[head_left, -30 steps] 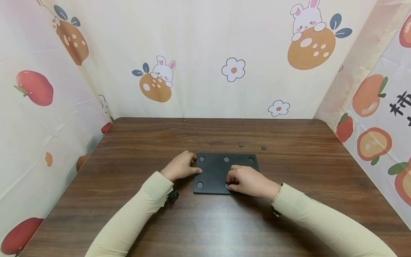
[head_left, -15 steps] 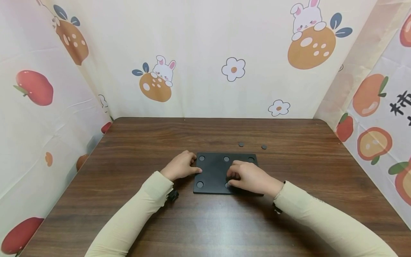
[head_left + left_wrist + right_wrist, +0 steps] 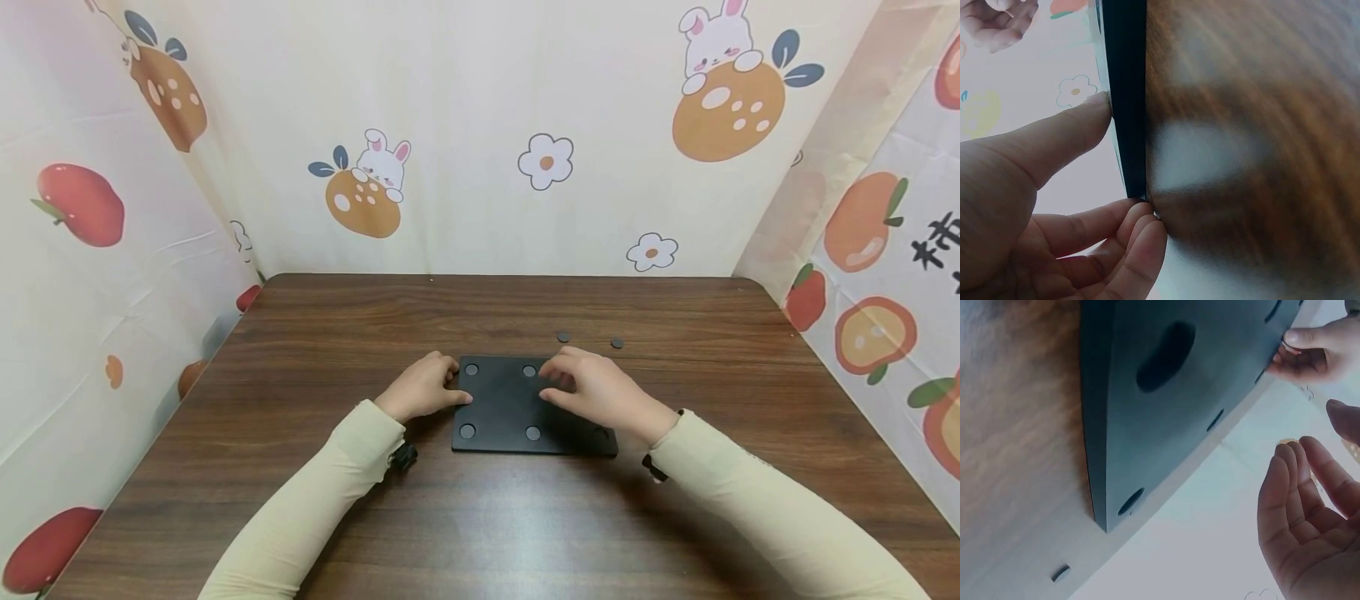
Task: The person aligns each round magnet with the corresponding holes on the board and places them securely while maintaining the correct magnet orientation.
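Observation:
A flat black board (image 3: 498, 408) with round recesses lies on the wooden table. Grey discs show in several recesses, among them the front middle disc (image 3: 532, 432); the near-right recess (image 3: 1166, 356) looks dark inside. My left hand (image 3: 422, 387) holds the board's left side, its thumb on the top face and curled fingers at the far corner. Above the board's right half hovers my right hand (image 3: 588, 387), fingers loosely bent, with nothing between thumb and fingers in the right wrist view. It hides the board's far-right part in the head view.
Two small dark discs lie behind the board, a left disc (image 3: 563, 337) and a right disc (image 3: 617, 342). The brown table (image 3: 337, 325) reaches back to a printed curtain (image 3: 465, 167). More patterned cloth hangs at both sides.
My right hand has lifted from the front middle recess and moved back and slightly right, uncovering the disc there. The left hand and the board have stayed in place.

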`<state>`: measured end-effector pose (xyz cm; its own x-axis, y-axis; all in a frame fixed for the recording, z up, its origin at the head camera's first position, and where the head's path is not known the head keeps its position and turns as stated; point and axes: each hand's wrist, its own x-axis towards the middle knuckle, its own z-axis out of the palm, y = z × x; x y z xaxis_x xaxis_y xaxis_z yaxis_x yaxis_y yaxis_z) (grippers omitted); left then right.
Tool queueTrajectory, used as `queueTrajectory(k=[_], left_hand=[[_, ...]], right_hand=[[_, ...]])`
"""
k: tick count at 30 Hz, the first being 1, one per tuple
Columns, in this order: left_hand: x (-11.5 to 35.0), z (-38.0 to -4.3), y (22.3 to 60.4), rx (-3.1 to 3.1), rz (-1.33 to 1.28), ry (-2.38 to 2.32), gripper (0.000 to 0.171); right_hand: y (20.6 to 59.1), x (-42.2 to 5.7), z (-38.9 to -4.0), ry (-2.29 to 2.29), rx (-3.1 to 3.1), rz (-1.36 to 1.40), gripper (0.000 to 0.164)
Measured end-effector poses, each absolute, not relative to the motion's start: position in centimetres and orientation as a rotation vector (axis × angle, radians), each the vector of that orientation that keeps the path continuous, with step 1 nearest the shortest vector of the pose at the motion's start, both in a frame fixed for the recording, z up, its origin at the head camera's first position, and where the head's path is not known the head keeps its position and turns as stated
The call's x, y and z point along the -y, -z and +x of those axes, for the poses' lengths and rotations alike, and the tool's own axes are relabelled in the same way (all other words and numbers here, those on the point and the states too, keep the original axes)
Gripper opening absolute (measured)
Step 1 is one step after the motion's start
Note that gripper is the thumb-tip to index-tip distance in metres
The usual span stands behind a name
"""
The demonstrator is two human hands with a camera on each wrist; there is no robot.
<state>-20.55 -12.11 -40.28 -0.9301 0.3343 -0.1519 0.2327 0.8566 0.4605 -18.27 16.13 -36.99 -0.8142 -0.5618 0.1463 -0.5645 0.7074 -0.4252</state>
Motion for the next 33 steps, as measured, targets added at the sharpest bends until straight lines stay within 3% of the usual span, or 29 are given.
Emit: queueTrajectory(k=[33], left_hand=[[12.2, -20.6, 40.2, -2.808, 0.44, -0.664, 0.057]], right_hand=[[38.0, -19.6, -25.1, -0.897, 2.925, 0.535, 0.03]])
